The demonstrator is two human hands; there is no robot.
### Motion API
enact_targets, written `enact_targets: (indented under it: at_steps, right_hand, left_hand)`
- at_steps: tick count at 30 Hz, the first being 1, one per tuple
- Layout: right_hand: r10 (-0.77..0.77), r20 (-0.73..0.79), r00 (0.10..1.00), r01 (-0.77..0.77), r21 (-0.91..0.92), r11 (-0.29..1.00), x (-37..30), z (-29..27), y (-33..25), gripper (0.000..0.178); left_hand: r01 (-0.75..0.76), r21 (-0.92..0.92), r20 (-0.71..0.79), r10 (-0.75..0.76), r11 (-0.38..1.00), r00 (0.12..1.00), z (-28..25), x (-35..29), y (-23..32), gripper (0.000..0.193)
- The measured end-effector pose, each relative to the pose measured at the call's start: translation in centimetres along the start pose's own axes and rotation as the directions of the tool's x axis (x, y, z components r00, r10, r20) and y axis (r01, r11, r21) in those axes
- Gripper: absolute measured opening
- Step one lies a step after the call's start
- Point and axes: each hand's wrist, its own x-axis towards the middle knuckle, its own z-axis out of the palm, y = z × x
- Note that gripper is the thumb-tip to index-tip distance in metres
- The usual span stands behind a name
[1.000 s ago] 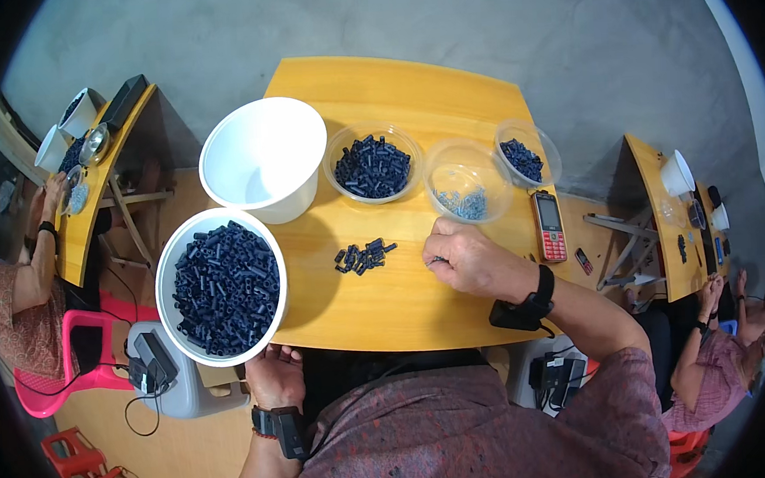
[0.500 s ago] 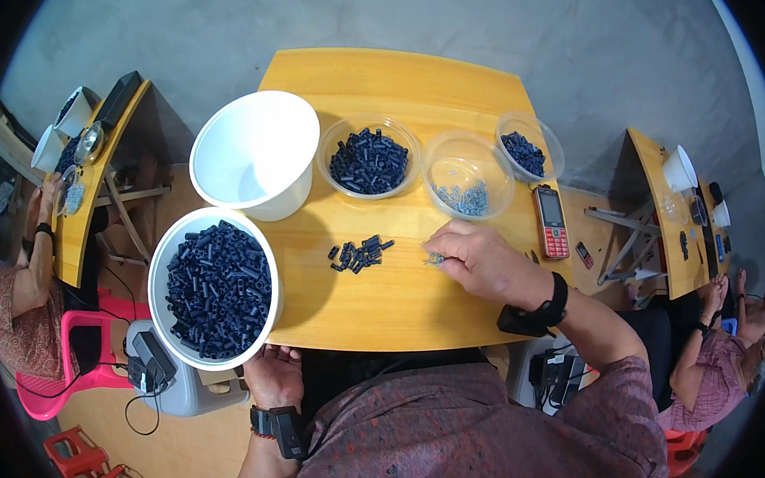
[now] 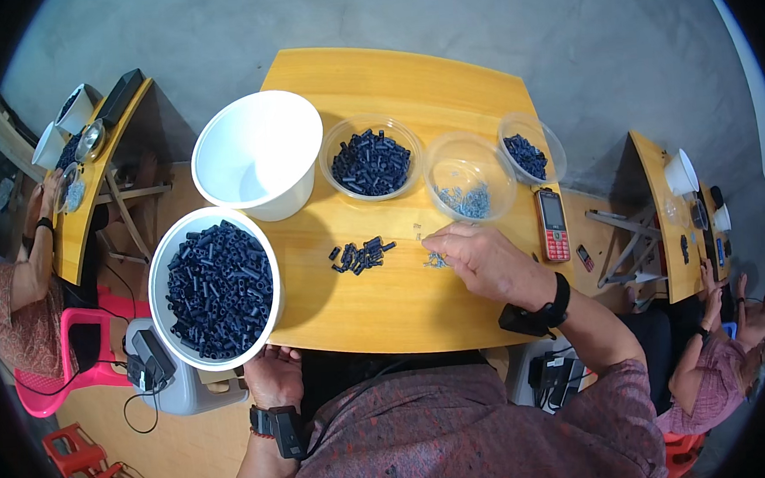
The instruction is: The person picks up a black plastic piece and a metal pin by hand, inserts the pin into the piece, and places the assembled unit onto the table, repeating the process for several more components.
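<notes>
My right hand (image 3: 485, 263) is over the wooden table (image 3: 404, 312), fingers stretched out and apart from the thumb. Under its fingertips lies a small loose pile of silvery screw-like metal pieces (image 3: 435, 259), partly hidden; a few more lie just beyond. To its left is a small heap of short black plastic tubes (image 3: 363, 255). Palm up, my left hand (image 3: 274, 377) rests at the table's front edge, beside a white bucket (image 3: 160, 292) full of black tubes. Its fingers are loosely curled and partly hidden by the bucket; nothing shows in them.
Behind stand an empty-looking white bucket (image 3: 220, 161) and a clear bowl of black tubes (image 3: 369, 163). Clear tubs hold metal pieces (image 3: 468, 200) and more black parts (image 3: 526, 157). A red keypad phone (image 3: 552, 224) lies at the right. People work at side tables (image 3: 103, 182).
My right hand has loosened its pinch and its fingers have straightened. The metal pieces formerly at its fingertips now lie on the table. My left hand stays put.
</notes>
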Motion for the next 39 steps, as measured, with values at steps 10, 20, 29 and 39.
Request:
enact_targets:
  at_steps: [10,20,29,39]
  right_hand:
    - [0.016,0.021,1.0,-0.014,-0.054,0.998,0.4,-0.3,-0.5,0.033]
    - [0.015,-0.07,0.997,-0.024,-0.127,0.992,0.2,0.7,0.2,0.035]
    - [0.123,-0.122,0.985,-0.141,-0.154,0.978,-1.0,0.2,0.8,0.04]
    - [0.078,-0.072,0.994,-0.099,-0.358,0.929,-0.5,1.1,1.1,0.046]
  left_hand:
    - [0.025,-0.019,0.003,-0.025,0.999,1.0,-0.3,0.2,0.0,0.019]
    - [0.012,-0.014,-0.001,-0.012,1.0,1.0,-0.3,0.3,-0.1,0.023]
    - [-0.003,-0.009,0.019,0.003,1.0,1.0,-0.3,0.1,-0.1,0.021]
    - [0.015,-0.005,0.055,-0.015,1.0,0.998,-0.2,0.0,-0.1,0.023]
